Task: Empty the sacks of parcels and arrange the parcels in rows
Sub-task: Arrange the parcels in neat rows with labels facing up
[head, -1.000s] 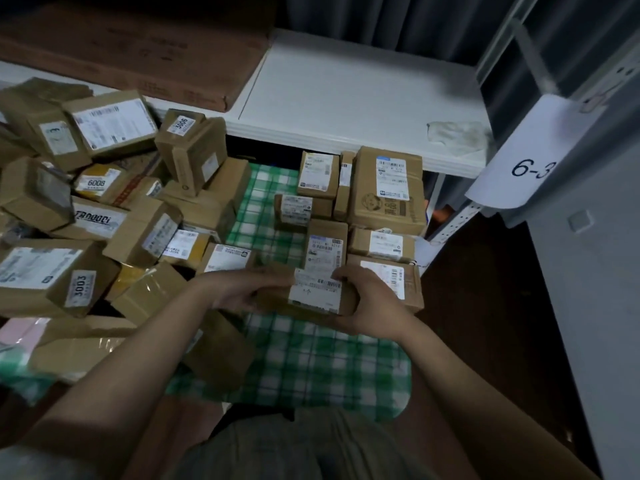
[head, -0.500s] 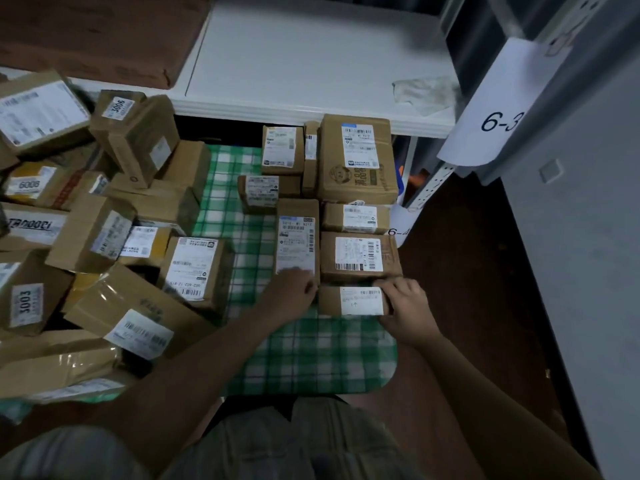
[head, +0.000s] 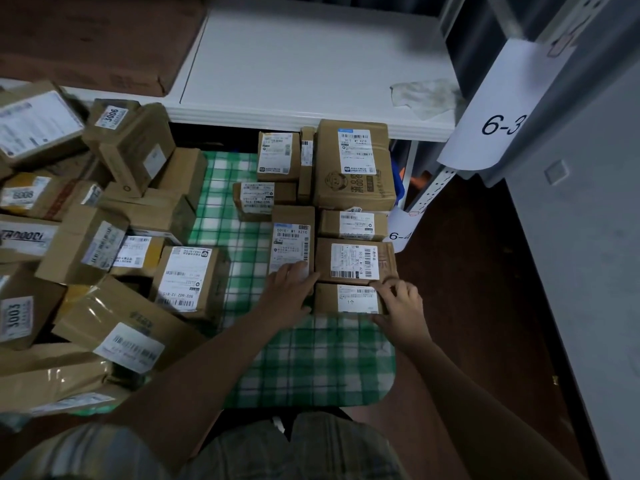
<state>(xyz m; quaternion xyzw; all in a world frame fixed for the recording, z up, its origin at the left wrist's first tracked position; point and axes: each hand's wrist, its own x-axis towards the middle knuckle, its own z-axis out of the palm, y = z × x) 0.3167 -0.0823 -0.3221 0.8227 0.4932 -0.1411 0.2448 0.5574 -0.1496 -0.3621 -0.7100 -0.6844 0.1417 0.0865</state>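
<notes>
Square the small brown cardboard parcel (head: 348,299) flush against the row behind it on the green checked cloth (head: 311,362). The right hand (head: 398,303) pinches its right end with curled fingers; the left hand (head: 291,289) lies flat, fingers spread on the tall labelled parcel (head: 292,244) beside it.

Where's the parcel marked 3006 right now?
In the head view, the 3006 parcel sits upper left atop the unsorted pile, just below the white shelf edge, left of the green checked cloth.

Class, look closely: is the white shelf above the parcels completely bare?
No: a crumpled rag lies on the white shelf, and a flat brown carton rests at its left.
</notes>
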